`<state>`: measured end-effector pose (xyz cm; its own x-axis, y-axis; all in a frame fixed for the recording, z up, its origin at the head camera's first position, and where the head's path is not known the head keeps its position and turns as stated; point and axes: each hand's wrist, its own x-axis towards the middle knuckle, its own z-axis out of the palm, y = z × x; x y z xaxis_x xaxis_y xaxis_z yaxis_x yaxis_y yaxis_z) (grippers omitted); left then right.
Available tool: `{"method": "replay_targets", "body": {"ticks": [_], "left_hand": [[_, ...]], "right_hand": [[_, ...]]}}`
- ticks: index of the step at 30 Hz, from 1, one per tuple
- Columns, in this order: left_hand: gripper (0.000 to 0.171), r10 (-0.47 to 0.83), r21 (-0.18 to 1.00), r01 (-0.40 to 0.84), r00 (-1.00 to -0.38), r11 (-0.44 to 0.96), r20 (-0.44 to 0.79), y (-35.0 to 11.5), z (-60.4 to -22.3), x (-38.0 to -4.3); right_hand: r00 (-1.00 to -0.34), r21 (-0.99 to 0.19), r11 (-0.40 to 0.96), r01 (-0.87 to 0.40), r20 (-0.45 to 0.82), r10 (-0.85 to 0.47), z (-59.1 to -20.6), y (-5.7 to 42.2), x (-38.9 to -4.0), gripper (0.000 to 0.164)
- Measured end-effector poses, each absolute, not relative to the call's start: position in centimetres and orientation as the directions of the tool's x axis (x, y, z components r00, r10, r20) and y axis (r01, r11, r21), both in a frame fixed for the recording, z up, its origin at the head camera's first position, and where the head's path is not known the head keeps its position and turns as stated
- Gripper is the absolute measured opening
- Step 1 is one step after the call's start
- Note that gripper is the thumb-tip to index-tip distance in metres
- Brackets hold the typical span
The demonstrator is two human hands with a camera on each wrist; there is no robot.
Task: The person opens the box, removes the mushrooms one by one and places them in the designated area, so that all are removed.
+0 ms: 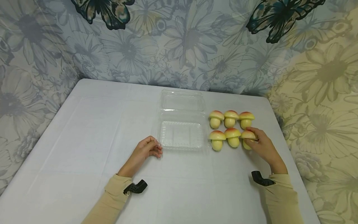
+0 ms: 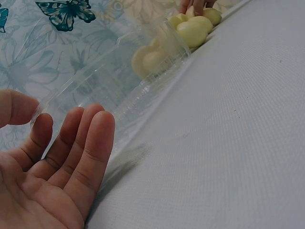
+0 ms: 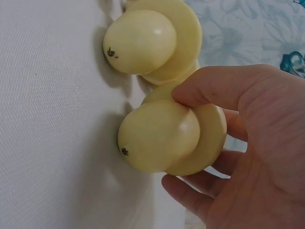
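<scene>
A clear plastic clamshell container lies with its lid folded back. At its left edge, my left hand pinches the rim between thumb and index finger; the left wrist view shows the other fingers extended beside the container wall. To the container's right sit two rows of artificial mushrooms with yellow stems and reddish caps. My right hand grips the front-row right mushroom by its cap, thumb on the near side and fingers around the far side. Beside it is another front-row mushroom.
The back row holds three mushrooms, the middle one between two others. All stands on a white-covered table. Behind it rises a flower-patterned wall with butterfly decorations. Both wrists carry black devices.
</scene>
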<state>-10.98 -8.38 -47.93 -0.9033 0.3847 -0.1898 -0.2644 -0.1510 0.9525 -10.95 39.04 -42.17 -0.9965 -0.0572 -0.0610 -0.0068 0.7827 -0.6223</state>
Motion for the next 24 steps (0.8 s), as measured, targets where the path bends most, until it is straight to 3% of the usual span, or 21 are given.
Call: {"method": "replay_targets", "body": {"ticks": [24], "left_hand": [[0.017,0.384,0.952,-0.264,-0.904,-0.156,-0.187,-8.24,-47.91,-11.43]], "right_hand": [[-0.997,-0.615,0.786,-0.064,0.003,-0.079,-41.41,39.32,-11.2,0.058]]}}
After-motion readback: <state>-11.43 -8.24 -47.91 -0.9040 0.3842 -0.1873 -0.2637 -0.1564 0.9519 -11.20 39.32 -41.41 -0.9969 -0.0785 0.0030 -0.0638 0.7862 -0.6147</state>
